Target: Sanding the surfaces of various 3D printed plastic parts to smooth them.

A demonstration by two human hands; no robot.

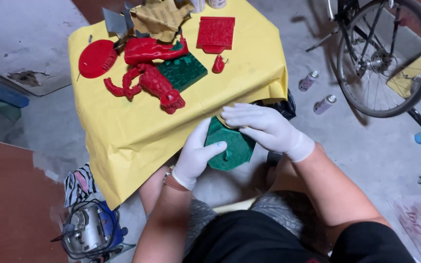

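Gripping a dark green moulded plastic piece at the near edge of the desk, the gloved left hand curls around its side with the thumb laid across the face, seemingly to steady it, while the gloved right hand lies flat with fingers spread over its top edge, perhaps pressing something against it, though what lies beneath is hidden. Beyond the hands, on the yellow paper cover, rest red lobster-like parts, a green studded block, a red disc and a red square plate; two spray cans lie on the floor right of the right hand.
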